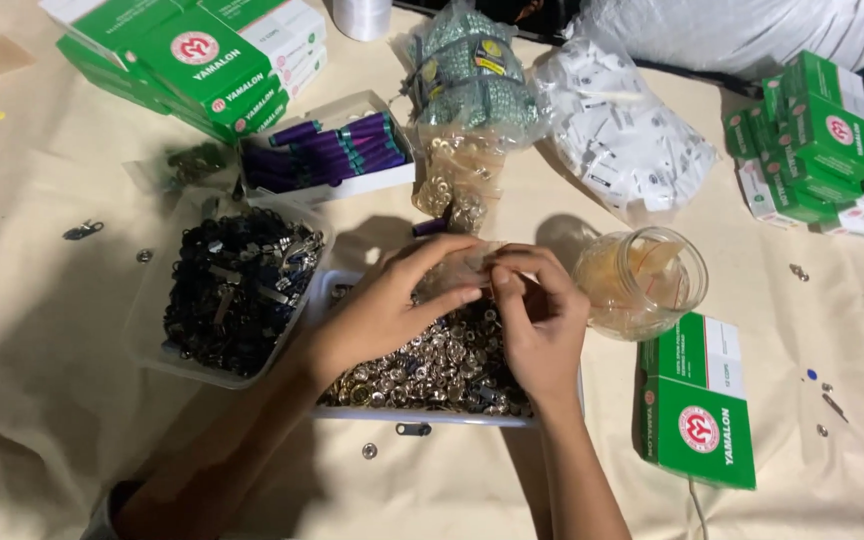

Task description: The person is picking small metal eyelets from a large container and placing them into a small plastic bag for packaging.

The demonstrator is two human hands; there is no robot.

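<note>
My left hand (392,305) and my right hand (537,320) meet over a shallow tray (432,415) filled with small silver and gold metal snap buttons. Both hands pinch a small clear plastic bag (467,262) between fingertips, held just above the tray. What is inside the bag is too small to tell.
A clear tub of black metal pieces (237,290) sits left of the tray. A glass jar (642,282) lies on its side to the right, with a green box (700,400) below it. Behind are an open box of purple thread spools (327,150), bags of fasteners (467,100), white tags (627,130) and green box stacks (822,140).
</note>
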